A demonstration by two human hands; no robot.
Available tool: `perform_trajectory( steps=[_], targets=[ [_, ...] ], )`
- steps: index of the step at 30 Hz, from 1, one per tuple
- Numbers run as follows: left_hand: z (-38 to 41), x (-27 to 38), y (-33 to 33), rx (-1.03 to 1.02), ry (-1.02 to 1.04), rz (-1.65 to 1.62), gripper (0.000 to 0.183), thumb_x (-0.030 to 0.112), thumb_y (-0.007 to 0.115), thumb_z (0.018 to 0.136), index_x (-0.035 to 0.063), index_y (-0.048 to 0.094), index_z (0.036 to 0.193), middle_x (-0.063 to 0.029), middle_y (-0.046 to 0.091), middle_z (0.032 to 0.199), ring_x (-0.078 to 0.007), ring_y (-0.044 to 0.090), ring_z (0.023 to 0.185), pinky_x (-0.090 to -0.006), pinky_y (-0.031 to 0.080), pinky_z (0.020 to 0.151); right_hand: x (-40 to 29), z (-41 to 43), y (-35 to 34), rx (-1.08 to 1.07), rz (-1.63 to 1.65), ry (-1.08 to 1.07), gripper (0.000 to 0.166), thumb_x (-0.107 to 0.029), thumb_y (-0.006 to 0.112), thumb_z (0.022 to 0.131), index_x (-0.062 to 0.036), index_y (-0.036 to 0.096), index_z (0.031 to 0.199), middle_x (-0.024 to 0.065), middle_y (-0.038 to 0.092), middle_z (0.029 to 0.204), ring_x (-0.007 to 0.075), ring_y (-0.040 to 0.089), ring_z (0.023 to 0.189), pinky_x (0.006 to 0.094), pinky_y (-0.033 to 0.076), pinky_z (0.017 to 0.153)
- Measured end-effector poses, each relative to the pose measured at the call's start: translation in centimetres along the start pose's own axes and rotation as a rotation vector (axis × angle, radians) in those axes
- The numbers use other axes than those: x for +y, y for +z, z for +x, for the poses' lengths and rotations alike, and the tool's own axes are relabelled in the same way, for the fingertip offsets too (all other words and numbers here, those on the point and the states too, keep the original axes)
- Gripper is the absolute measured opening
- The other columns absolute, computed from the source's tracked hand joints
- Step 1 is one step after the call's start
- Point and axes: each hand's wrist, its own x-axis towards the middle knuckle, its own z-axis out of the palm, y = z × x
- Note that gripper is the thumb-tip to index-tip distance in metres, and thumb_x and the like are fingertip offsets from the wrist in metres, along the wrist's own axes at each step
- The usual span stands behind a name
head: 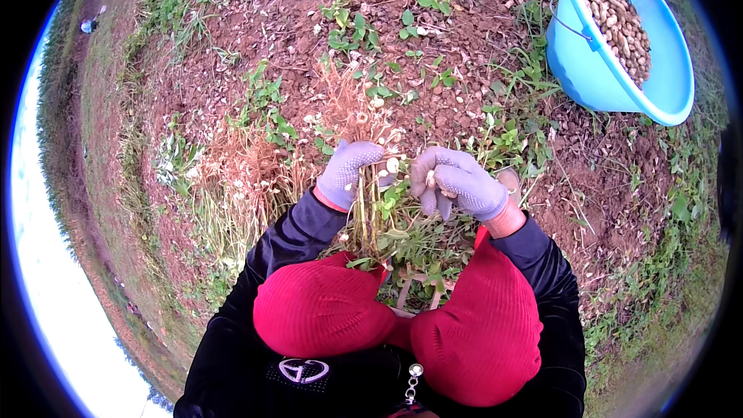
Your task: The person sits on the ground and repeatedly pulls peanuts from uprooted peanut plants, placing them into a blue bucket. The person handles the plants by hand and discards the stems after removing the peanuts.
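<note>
My left hand (350, 173), in a light purple dotted work glove, is closed around the stems of a bunch of peanut plants (365, 203). Their reddish roots point away from me, with several pale pods among them. My right hand (455, 181), gloved alike, is just right of the roots, its fingers curled around a few peanut pods (430, 179). To the left of my left hand lies a heap of uprooted peanut plants (238, 180), roots up. A light blue bucket (603, 78) at the upper right holds many unshelled peanuts (618, 29).
Reddish soil (278, 6) with weeds and dry leaves surrounds me. My knees in red trousers (325, 307) are bent below my hands, with leafy stems between them. The tip of a shoe (509, 181) shows beside my right wrist. The bucket's wire handle hangs on its near side.
</note>
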Motion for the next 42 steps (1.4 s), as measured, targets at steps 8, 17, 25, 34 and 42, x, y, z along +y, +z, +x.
perform_trajectory(
  steps=[8, 17, 25, 34, 42],
  targets=[
    [-0.6, 0.3, 1.6, 0.044, 0.077, 0.160, 0.016, 0.009, 0.061, 0.081, -0.0038, 0.065, 0.090, -0.0085, 0.066, 0.081, -0.0155, 0.063, 0.076, -0.0295, 0.050, 0.066, 0.5, 1.5, 1.1, 0.145, -0.332, 0.128, 0.024, -0.028, 0.057, 0.088, -0.0043, 0.060, 0.095, -0.0012, 0.056, 0.070, 0.0072, 0.055, 0.053, 0.0232, 0.043, 0.046],
    [-10.0, 10.7, -9.3, 0.211, 0.423, -0.087, 0.024, 0.025, 0.053, 0.087, 0.0080, 0.047, 0.071, -0.0009, 0.045, 0.066, -0.0152, 0.046, 0.056, -0.0302, 0.040, 0.059, -8.5, -5.0, 0.5, 0.625, -0.428, -0.422, 0.018, -0.021, 0.050, 0.091, -0.0056, 0.059, 0.093, 0.0008, 0.059, 0.075, 0.0027, 0.047, 0.048, 0.0162, 0.030, 0.038],
    [-26.2, 19.4, -18.8, 0.846, 0.553, 0.450, 0.015, 0.010, 0.054, 0.088, -0.0017, 0.062, 0.092, -0.0054, 0.060, 0.083, -0.0098, 0.055, 0.068, -0.0198, 0.042, 0.057, -28.7, -8.0, -9.5, 1.291, -1.054, -0.791, 0.038, -0.034, 0.059, 0.087, -0.0011, 0.063, 0.105, 0.0046, 0.065, 0.091, 0.0085, 0.059, 0.073, 0.0234, 0.046, 0.062],
    [-11.0, -7.2, -22.2, 1.158, 0.068, 1.792, 0.078, 0.048, 0.061, 0.079, 0.0007, 0.035, 0.135, -0.0214, 0.038, 0.139, -0.0356, 0.040, 0.125, -0.0424, 0.038, 0.095, -12.4, -6.1, -8.1, 1.169, -1.612, -0.870, 0.041, -0.019, 0.065, 0.081, -0.0024, 0.053, 0.116, 0.0173, 0.059, 0.112, 0.0304, 0.059, 0.104, 0.0352, 0.046, 0.090],
    [-13.4, -8.5, -24.7, 1.148, 0.261, 1.551, 0.067, 0.044, 0.056, 0.084, -0.0059, 0.043, 0.128, -0.0231, 0.040, 0.136, -0.0387, 0.043, 0.121, -0.0415, 0.036, 0.099, 10.1, -7.2, -14.7, 0.813, -1.561, 0.254, 0.038, -0.033, 0.060, 0.076, -0.0094, 0.064, 0.105, 0.0178, 0.058, 0.108, 0.0383, 0.055, 0.102, 0.0457, 0.045, 0.088]
  ],
)
